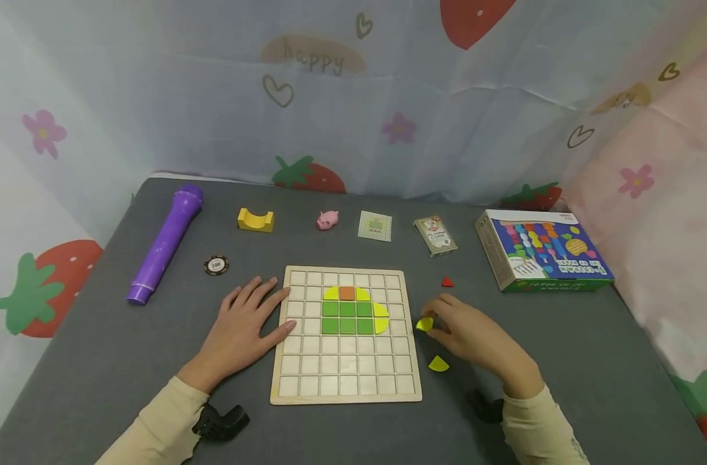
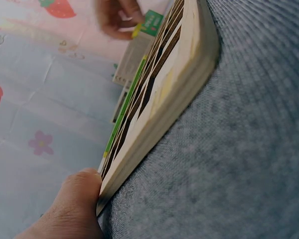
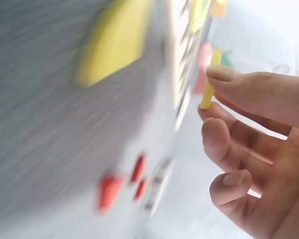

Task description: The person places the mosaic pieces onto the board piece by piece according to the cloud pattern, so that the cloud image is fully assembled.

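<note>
A wooden grid board (image 1: 347, 398) lies flat on the table. Green squares (image 1: 347, 317), an orange square (image 1: 347, 294) and yellow quarter-circle tiles (image 1: 381, 317) fill some of its upper cells. My left hand (image 1: 237, 326) rests at the board's left edge with fingers spread, its thumb on the rim. Just off the right edge, my right hand (image 1: 475, 332) pinches a yellow quarter-circle tile (image 3: 207, 94) between thumb and index finger. Another yellow quarter-circle tile (image 1: 438, 364) lies on the table below that hand, and a small red triangle (image 1: 448, 282) beyond it.
Along the back stand a purple microphone (image 1: 166, 245), a yellow curved block (image 1: 256, 221), a pink pig figure (image 1: 327, 220), a pattern card (image 1: 375, 226), a small card box (image 1: 435, 236) and a colourful game box (image 1: 545, 250). A poker chip (image 1: 216, 265) sits left of the board.
</note>
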The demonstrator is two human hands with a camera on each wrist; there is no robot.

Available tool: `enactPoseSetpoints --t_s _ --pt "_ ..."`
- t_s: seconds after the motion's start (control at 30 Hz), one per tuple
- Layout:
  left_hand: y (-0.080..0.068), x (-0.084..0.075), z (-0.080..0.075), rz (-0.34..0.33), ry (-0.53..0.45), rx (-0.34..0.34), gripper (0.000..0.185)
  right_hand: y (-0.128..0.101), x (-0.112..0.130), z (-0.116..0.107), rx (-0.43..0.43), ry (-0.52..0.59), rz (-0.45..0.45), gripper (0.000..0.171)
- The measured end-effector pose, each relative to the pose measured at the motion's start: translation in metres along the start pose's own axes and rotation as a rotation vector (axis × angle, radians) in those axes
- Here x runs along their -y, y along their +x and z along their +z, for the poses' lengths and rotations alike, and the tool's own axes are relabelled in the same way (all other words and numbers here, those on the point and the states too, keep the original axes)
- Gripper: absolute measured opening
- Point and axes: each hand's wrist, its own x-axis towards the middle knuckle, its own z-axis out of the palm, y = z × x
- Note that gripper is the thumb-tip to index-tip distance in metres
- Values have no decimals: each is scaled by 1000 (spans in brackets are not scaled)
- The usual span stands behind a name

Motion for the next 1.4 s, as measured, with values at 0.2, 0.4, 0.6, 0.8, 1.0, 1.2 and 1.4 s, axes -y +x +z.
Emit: enactPoseSetpoints --t_s 0.2,0.4,0.6,0.8,1.0,1.2,1.4 --pt "-1 0 0 4 7 -13 64 42 33 -6 -3 -11 -166 25" --pt "-1 1 1 11 15 -16 64 87 62 4 46 1 -248 20" --pt "-2 1 0 -3 12 -8 65 118 83 18 125 -64 -281 15" --pt "0 3 3 4 16 -14 65 132 100 24 155 -140 -251 14" --pt "0 2 2 10 24 -29 64 135 105 25 156 -158 -280 14" --pt "-1 -1 -1 4 28 -25 64 136 107 27 155 -161 -291 15" --pt "-1 0 -1 9 26 -31 63 135 111 25 157 -174 -277 11"
